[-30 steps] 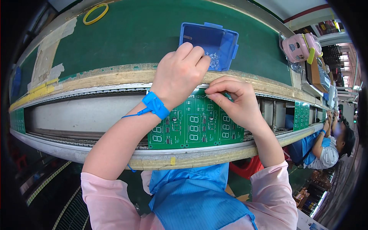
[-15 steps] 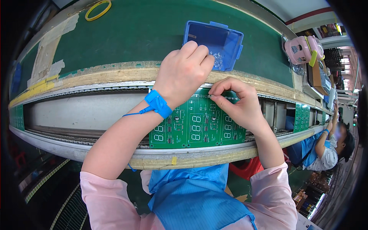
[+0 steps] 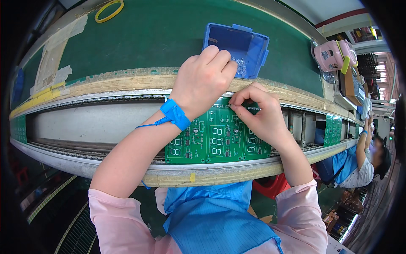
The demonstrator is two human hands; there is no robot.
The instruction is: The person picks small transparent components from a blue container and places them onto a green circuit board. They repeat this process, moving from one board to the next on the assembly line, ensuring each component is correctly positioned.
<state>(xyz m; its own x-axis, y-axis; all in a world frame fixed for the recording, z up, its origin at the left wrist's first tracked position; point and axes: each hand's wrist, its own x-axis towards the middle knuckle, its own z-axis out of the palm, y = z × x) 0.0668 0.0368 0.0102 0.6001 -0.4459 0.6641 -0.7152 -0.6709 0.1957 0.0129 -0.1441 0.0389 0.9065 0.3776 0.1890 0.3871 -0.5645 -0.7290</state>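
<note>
A green circuit board panel (image 3: 198, 148) lies across the conveyor rails in front of me, printed with several digit outlines and dotted with small parts. My right hand (image 3: 266, 116) is at the panel's far edge, thumb and forefinger pinched together; whatever is between the tips is too small to name. My left hand (image 3: 205, 78) hovers over the panel's far left part with curled fingers, and its grip is hidden from above. It wears a blue wrist strap (image 3: 174, 115) with a cord. Just beyond it stands a blue bin (image 3: 259, 46) holding small clear parts (image 3: 240, 67).
Metal conveyor rails (image 3: 105, 163) run left to right, with other green boards (image 3: 333, 129) farther along. A yellow tape ring (image 3: 109, 12) lies on the green bench top (image 3: 144, 38). At right are a pink case (image 3: 332, 55) and a co-worker (image 3: 359, 167).
My right hand has shifted slightly along the board's far edge, its fingers a little more curled. My left hand stays almost still. At far right the co-worker's arms have moved.
</note>
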